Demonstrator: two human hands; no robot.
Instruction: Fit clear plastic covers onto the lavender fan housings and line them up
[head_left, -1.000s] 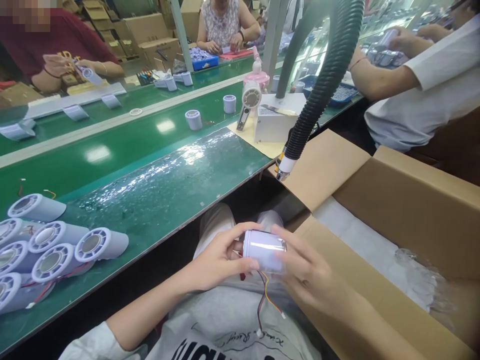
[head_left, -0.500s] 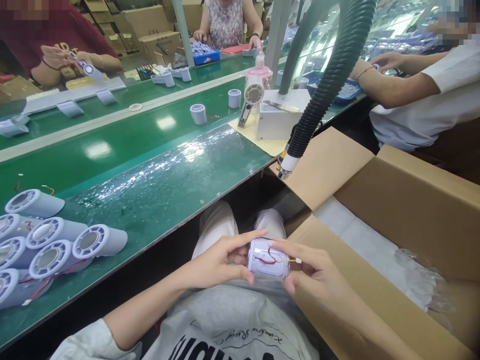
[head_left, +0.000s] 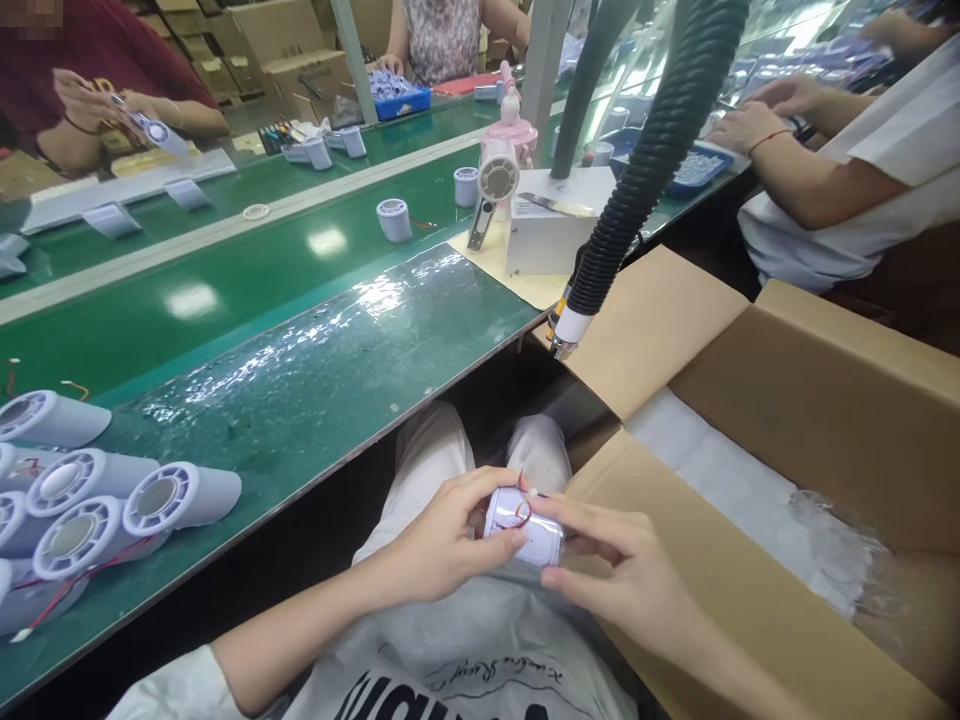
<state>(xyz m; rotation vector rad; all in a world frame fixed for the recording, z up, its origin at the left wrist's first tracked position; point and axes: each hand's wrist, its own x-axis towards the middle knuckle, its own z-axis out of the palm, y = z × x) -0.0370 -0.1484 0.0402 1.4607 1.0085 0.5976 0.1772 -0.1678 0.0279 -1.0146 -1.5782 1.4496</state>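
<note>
Above my lap, a short lavender plastic cylinder [head_left: 536, 540] is held on its side between both hands. My left hand [head_left: 459, 530] grips its left end, thumb in front and fingers behind. My right hand [head_left: 611, 545] closes around the right end, with the index finger lying along the top near the wires. Thin red and yellow wires [head_left: 523, 513] loop over the cylinder's side, ending in a small white connector [head_left: 532, 493] by the right fingertips. Several similar lavender housings [head_left: 217, 495] with round vented ends lie piled on the green bench at the left.
An open cardboard box [head_left: 705, 430] with white padding stands at my right. A black corrugated hose [head_left: 626, 200] hangs over the bench edge. Beyond are a handheld fan [head_left: 496, 180], a white metal box [head_left: 555, 235] and a green belt [head_left: 285, 250] with housings. Co-workers sit around.
The cylinder has turned and tilted in my hands and shifted slightly left. The wire loop and connector have moved from its right end to its top edge. The view has shifted slightly.
</note>
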